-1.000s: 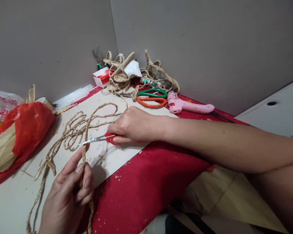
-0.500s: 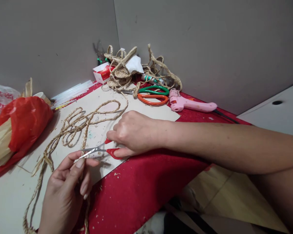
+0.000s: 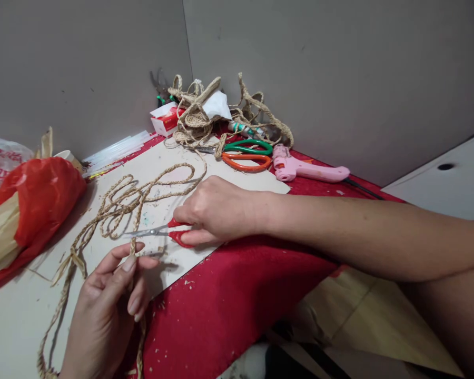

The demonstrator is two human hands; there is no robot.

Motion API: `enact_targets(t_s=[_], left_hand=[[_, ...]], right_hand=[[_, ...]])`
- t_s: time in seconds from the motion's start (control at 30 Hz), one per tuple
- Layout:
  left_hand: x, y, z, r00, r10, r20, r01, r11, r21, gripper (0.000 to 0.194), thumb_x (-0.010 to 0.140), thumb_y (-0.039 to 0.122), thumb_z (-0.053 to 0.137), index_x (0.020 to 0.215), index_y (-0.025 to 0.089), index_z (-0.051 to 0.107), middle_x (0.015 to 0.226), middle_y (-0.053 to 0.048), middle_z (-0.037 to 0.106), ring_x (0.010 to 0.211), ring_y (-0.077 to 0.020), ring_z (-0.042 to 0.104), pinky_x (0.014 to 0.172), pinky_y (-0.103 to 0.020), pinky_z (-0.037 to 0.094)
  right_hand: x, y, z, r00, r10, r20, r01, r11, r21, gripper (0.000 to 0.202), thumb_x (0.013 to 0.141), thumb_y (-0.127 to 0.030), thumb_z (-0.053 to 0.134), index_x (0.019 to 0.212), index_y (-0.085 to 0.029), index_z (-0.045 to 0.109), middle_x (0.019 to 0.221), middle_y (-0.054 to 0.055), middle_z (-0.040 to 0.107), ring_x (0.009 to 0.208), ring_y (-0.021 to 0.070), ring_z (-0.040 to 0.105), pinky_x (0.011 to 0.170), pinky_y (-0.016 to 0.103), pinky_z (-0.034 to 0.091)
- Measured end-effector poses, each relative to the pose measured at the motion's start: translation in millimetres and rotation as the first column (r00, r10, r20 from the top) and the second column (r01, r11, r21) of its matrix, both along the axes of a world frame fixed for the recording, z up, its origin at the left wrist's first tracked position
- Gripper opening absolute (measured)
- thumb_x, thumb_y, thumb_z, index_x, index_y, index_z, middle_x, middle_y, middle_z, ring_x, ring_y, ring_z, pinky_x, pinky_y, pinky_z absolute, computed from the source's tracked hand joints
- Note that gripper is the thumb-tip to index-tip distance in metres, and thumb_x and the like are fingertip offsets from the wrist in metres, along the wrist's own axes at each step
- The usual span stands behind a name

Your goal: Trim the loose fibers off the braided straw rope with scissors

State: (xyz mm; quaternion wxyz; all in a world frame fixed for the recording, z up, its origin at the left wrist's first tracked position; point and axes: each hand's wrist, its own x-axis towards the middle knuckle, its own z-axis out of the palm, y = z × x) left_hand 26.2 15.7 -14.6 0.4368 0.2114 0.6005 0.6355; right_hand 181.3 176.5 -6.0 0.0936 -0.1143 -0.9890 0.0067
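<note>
Between the thumb and fingers of my left hand point(image 3: 112, 302) is a braided straw cord point(image 3: 137, 217), pinched near the board's front edge. The cord runs up from the fingertips into a looped tangle on the board, and another length hangs below the hand. My right hand point(image 3: 209, 213) grips small red-handled scissors point(image 3: 153, 232), with fingers in the loops. Their blades point left and lie across the cord just above my left fingertips; they look nearly closed. Whether the cord is cut through I cannot tell.
A pale board point(image 3: 11, 326) lies on a red-covered table point(image 3: 213, 310). Toward the back are large scissors with green and orange handles point(image 3: 247, 155), a pink glue gun point(image 3: 312, 171), heaped braided cord point(image 3: 195, 118), glue sticks point(image 3: 120, 150) and a small red-white box point(image 3: 166, 120). A red plastic bag point(image 3: 49, 192) sits left.
The scissors have shifted slightly up and away from my left fingertips, and their blades have come together from a slight opening. My left hand has hardly moved.
</note>
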Motion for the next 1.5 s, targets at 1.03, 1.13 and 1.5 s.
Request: enact_targets(t_s=[1.03, 1.13, 1.5], left_hand=[[6.1, -3.5, -6.4, 0.996, -0.08, 0.049, 0.086, 0.989, -0.122, 0.035, 0.063, 0.02, 0.081, 0.096, 0.02, 0.07, 0.065, -0.006, 0.071, 0.035, -0.0023, 0.037, 0.037, -0.014, 0.032], [6.4, -3.9, -8.2, 0.991, -0.131, 0.033, 0.135, 0.979, -0.15, 0.039, 0.062, 0.022, 0.081, 0.1, 0.019, 0.071, 0.07, -0.009, 0.073, 0.035, -0.002, 0.036, 0.036, -0.014, 0.029], [14.5, -4.5, -7.7, 0.959, -0.278, -0.051, 0.256, 0.93, -0.264, 0.026, 0.069, 0.038, 0.077, 0.08, 0.015, 0.073, 0.06, -0.006, 0.065, 0.038, -0.0017, 0.029, 0.038, -0.015, 0.02]], right_hand=[[-18.1, 1.2, -19.8, 0.952, -0.122, -0.28, -0.295, -0.13, -0.947, 0.044, 0.075, -0.055, 0.066, 0.095, -0.016, 0.057, 0.1, 0.005, 0.062, 0.064, 0.0082, 0.063, 0.048, 0.016, 0.046], [-18.0, 2.6, -18.2, 0.935, -0.154, -0.321, -0.353, -0.284, -0.892, 0.044, 0.076, -0.051, 0.067, 0.102, -0.018, 0.057, 0.097, 0.003, 0.064, 0.063, 0.0091, 0.065, 0.045, 0.016, 0.048], [-15.8, -1.3, -10.8, 0.915, -0.241, -0.324, -0.402, -0.486, -0.776, 0.031, 0.081, -0.031, 0.066, 0.108, -0.018, 0.056, 0.068, -0.004, 0.065, 0.046, 0.0059, 0.059, 0.045, 0.015, 0.047]])
